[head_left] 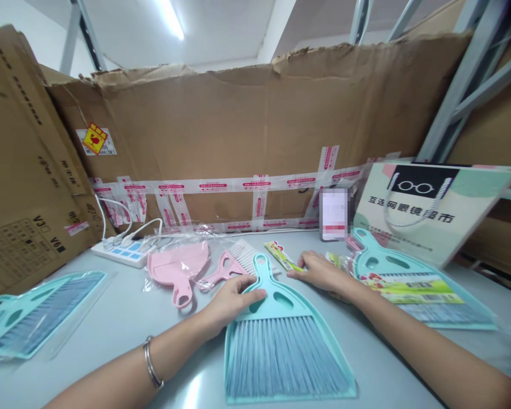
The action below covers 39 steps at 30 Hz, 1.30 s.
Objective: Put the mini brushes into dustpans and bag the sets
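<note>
Bright, cool light from ceiling tube [170, 19]; glare streak on tabletop [191, 391]; edges stretched; phone screen [333, 211] partly pixelated.

LH [230, 302] on dustpan set [298, 309], RH [326, 276] at label [280, 255]

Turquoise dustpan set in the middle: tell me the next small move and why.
Probably bring the printed card to the middle set: the right hand is at the card's end, the left hand is on the set, which shows no card, unlike the rightmost set.
</note>
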Each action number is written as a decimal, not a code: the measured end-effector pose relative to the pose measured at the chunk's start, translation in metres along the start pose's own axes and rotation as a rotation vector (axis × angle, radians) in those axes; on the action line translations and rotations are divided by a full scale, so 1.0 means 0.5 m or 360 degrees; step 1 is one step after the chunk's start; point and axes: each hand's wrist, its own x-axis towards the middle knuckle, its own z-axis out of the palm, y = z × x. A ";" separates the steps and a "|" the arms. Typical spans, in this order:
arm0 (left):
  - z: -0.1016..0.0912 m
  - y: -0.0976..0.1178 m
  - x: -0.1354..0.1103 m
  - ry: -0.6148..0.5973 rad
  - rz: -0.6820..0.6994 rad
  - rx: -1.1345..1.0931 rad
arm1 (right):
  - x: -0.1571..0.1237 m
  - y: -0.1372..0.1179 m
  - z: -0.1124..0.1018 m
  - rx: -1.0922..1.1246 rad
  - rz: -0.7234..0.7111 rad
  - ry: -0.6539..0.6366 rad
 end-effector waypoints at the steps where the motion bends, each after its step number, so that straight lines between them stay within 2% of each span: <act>1: -0.001 0.001 -0.001 0.0015 -0.0015 -0.0015 | 0.002 0.004 0.000 0.0068 0.0004 -0.0031; 4: -0.003 0.004 -0.005 0.0081 -0.0099 -0.0109 | 0.004 0.009 0.002 0.0245 0.0018 -0.0084; 7: -0.003 0.006 -0.008 0.0069 -0.0161 -0.0259 | 0.002 0.007 0.003 0.0337 0.0007 -0.0110; 11: -0.003 0.008 -0.009 0.0051 -0.0194 -0.0403 | 0.003 0.011 -0.006 0.0161 0.0039 -0.0110; 16: -0.004 0.008 -0.007 0.0107 -0.0157 -0.0423 | 0.007 0.017 -0.019 0.0138 -0.0013 -0.0348; 21: -0.006 0.007 -0.007 0.0124 -0.0100 -0.0408 | -0.015 -0.001 -0.028 -0.0059 0.0045 -0.0138; 25: -0.005 0.009 -0.008 0.0140 -0.0094 -0.0401 | -0.023 -0.002 -0.030 -0.0009 0.0087 -0.0210; 29: -0.003 0.012 -0.010 0.0177 -0.0094 -0.0433 | -0.008 0.011 -0.020 0.0274 0.0056 -0.0089; 32: -0.002 0.012 -0.010 0.0132 -0.0181 -0.0528 | 0.005 0.012 -0.022 0.0671 -0.0019 0.0182; 35: -0.002 0.012 -0.007 0.0161 -0.0360 -0.0600 | 0.002 0.001 -0.050 0.1121 -0.0152 0.0574; 36: -0.002 0.012 -0.006 0.0193 -0.0405 -0.0612 | -0.004 -0.004 -0.064 0.1263 -0.0200 0.0650; 37: -0.003 0.013 -0.005 0.0217 -0.0433 -0.0626 | -0.012 -0.008 -0.079 0.1400 -0.0257 0.0679; 39: -0.006 0.013 -0.003 0.0213 -0.0450 -0.0672 | -0.035 -0.015 -0.110 0.1657 -0.0392 0.0596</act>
